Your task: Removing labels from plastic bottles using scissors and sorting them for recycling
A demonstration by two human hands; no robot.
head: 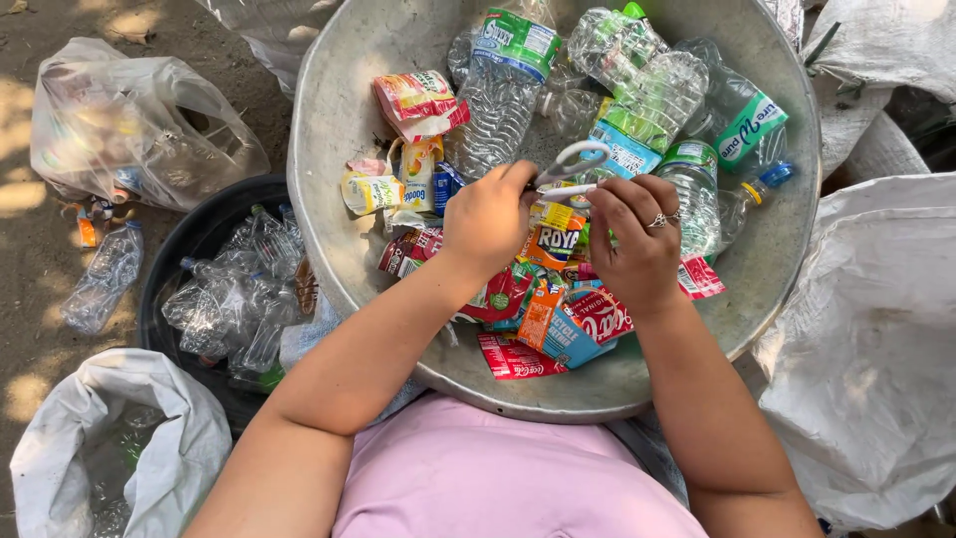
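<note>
Dirt ground surrounds the metal basin [339,130]; over it, I keep left hand [488,219] and right hand [637,244] pinching the white plastic ring [578,164] firmly, pulling evenly.

Thin white plastic ring [581,159] with trailing strip, pinched above label pile

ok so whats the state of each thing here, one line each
left hand: closed on the scissors
right hand: fingers pinching the scissors tip
scissors: held over the basin
metal basin: holding bottles and torn labels
plastic bottles: crushed, some labels on
torn labels: loose, piled
black tub: full of stripped bottles
white sack: open
clear bag: part filled
</note>
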